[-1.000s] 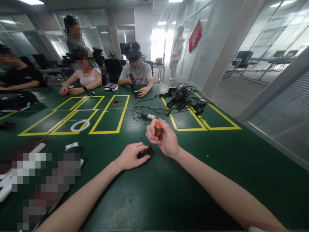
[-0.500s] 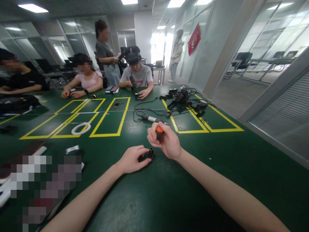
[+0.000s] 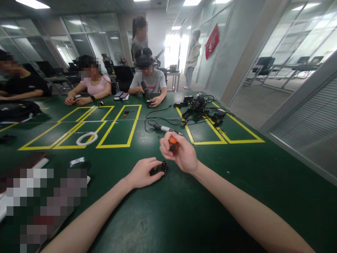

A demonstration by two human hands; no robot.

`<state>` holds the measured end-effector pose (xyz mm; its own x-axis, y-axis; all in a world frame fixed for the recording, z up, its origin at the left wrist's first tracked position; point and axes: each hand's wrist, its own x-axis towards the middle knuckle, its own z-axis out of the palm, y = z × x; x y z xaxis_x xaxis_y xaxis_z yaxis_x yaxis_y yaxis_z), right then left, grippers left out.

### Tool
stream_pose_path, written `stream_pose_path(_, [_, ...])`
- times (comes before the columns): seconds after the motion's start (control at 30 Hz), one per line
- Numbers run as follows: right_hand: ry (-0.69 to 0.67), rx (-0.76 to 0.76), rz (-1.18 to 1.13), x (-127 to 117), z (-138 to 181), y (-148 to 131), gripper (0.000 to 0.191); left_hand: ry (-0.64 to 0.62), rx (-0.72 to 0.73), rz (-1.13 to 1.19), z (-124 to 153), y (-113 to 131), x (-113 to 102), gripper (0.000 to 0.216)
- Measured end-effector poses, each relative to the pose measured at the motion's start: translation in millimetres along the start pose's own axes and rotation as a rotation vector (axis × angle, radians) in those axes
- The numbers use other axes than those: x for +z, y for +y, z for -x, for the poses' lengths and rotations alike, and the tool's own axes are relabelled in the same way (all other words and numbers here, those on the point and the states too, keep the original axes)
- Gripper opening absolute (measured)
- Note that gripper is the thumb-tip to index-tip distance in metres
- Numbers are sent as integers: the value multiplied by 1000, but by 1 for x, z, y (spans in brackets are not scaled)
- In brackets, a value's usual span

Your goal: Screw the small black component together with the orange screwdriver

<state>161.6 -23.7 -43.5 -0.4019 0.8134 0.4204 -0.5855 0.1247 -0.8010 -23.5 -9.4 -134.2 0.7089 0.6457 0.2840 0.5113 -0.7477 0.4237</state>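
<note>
My left hand point(image 3: 144, 173) rests on the table with thumb and fingers closed around a small black part point(image 3: 164, 166), from which a short round post stands up. The rest of that part is hidden under the fingers. Just above and to the right, my right hand point(image 3: 181, 151) grips a screwdriver point(image 3: 172, 143) by its dark handle with an orange end. Its shaft is hidden from view. The two hands are close together but apart.
Beyond my hands lies a corded electric screwdriver point(image 3: 164, 129), with tangled black cables point(image 3: 197, 109) to its right. A white ring point(image 3: 86, 138) lies left on the green table point(image 3: 210, 196) among yellow tape outlines. A person point(image 3: 149, 79) works opposite with a power tool.
My hands have kept nearly the same pose, with the screwdriver's orange end tilted slightly more into view. A standing person in the background has moved right, behind the seated person opposite.
</note>
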Motion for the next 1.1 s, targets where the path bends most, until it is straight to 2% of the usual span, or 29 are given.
stream_pose_path(0.27, [-29, -15, -41, 4, 5, -1, 27, 0, -14, 44, 2, -1, 2, 22])
stream_pose_path(0.47, [-41, -4, 25, 2, 3, -2, 44, -15, -33, 40, 0, 0, 2, 26])
stream_pose_path(0.7, [-24, -7, -16, 3, 5, -3, 27, -11, -21, 31, 0, 0, 1, 24])
stream_pose_path(0.77, [-9, -21, 2, 2, 4, -5, 27, -1, -17, 33, 1, 1, 1, 22])
stream_pose_path(0.93, [-43, 6, -5, -1, 3, -7, 44, 3, -10, 35, 0, 2, 2, 21])
stream_pose_path(1.1, [-36, 9, -56, 0, 5, -8, 31, 2, -13, 37, -1, 3, 1, 21])
